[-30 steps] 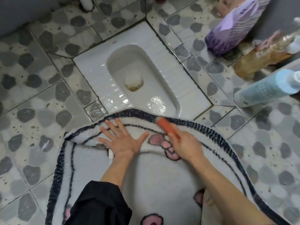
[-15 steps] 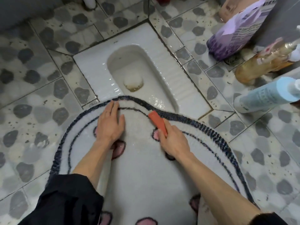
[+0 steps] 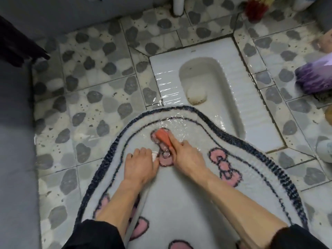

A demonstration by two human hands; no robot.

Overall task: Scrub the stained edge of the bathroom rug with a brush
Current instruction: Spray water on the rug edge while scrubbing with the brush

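Note:
A white bathroom rug with a dark blue border and pink bows lies on the tiled floor, its far edge over the rim of the squat toilet. My right hand grips an orange brush and presses it on a pink bow just inside the rug's far edge. Beside it, my left hand holds the white end of a grey hose that runs back under my forearm. The pile around the brush is wet and shiny.
A white squat toilet pan sits beyond the rug. A purple bag stands at the right, a white object below it. A red brush head and a white pipe are at the back. A grey wall bounds the left.
My left hand, flat on the rug before, now holds the hose end. Both hands moved in from the blue border to the pink bow. The view swung left.

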